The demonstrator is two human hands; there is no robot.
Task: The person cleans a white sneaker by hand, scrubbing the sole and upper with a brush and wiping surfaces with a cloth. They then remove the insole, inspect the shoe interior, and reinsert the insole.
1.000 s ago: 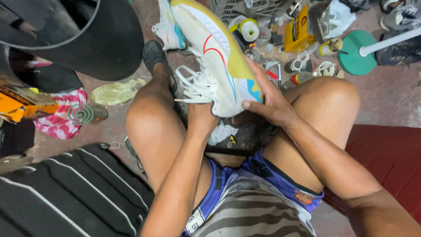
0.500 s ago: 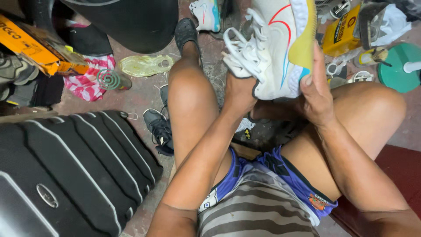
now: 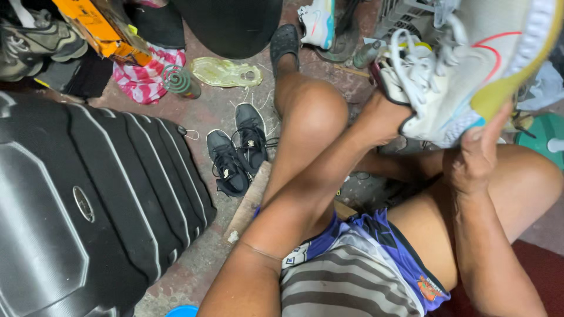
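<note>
Black ribbed suitcase (image 3: pixel 76 194) fills my left side, with two black sneakers (image 3: pixel 238 154) paired beside it on the floor, then one clear loose sole (image 3: pixel 226 72) further up. My left hand (image 3: pixel 382 120) is tucked into the collar of the one white sneaker (image 3: pixel 470 70) I hold up at upper right, above my knees; fingers hidden, so I cannot tell their spread. My right hand (image 3: pixel 476 158) pinches its heel, thumb on the blue edge. With so slim a grip, the shoe could twist loose.
</note>
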